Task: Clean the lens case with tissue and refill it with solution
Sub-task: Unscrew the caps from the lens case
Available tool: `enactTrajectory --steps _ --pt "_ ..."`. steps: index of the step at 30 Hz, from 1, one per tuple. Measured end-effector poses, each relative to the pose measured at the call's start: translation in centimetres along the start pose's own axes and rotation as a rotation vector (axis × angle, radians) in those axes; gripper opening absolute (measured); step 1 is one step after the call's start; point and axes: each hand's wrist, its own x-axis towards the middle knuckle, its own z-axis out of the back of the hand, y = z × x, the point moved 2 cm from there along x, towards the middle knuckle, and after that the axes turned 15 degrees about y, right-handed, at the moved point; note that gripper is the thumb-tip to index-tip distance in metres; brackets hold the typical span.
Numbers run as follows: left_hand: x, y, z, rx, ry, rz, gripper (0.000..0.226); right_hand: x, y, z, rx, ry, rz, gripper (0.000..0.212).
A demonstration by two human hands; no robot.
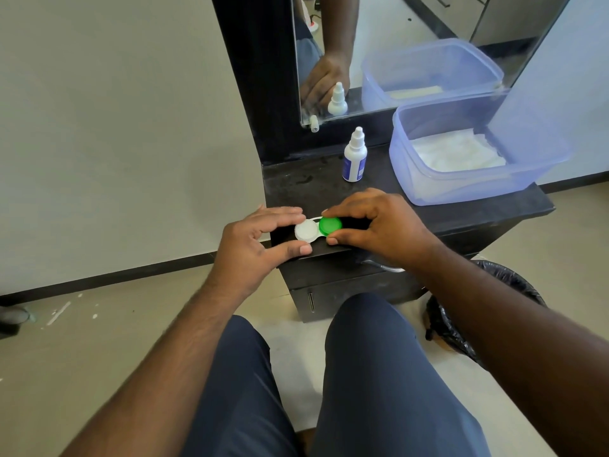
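A lens case [317, 228] lies at the front edge of a black counter [461, 214], with a white cap on its left well and a green cap [330, 225] on its right. My left hand [260, 245] pinches the white side between thumb and fingers. My right hand [379, 224] grips the green cap with thumb and forefinger. A small white solution bottle [354, 156] with a blue label stands upright behind the case, capped. White tissues [458, 151] lie inside a translucent blue tub [428, 189] at the right.
A mirror [395, 44] rises behind the counter and reflects the bottle, tub and a hand. A bin lined with a black bag [461, 324] stands on the floor at the right. My knees are below the counter, whose cabinet has a handle.
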Motion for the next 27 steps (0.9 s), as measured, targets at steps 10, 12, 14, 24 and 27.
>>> enactTrajectory --steps 10,12,14,24,27 --pt "-0.1 0.2 -0.4 -0.035 -0.016 -0.005 0.040 -0.1 0.0 0.1 0.009 -0.005 0.001 0.043" --pt "0.1 0.2 -0.5 -0.008 0.006 -0.013 0.037 0.0 0.0 0.0 0.011 -0.002 0.000 0.042" --pt "0.2 0.1 -0.5 -0.011 -0.026 -0.024 0.033 -0.1 0.0 0.0 0.013 -0.002 0.002 0.042" --pt "1.3 -1.5 0.0 0.055 -0.224 -0.051 0.011 -0.1 -0.1 0.1 0.021 0.003 -0.008 0.043" --pt "3.4 -1.2 0.9 0.163 -0.171 0.023 0.011 -0.1 -0.1 0.2 0.018 0.002 -0.003 0.042"
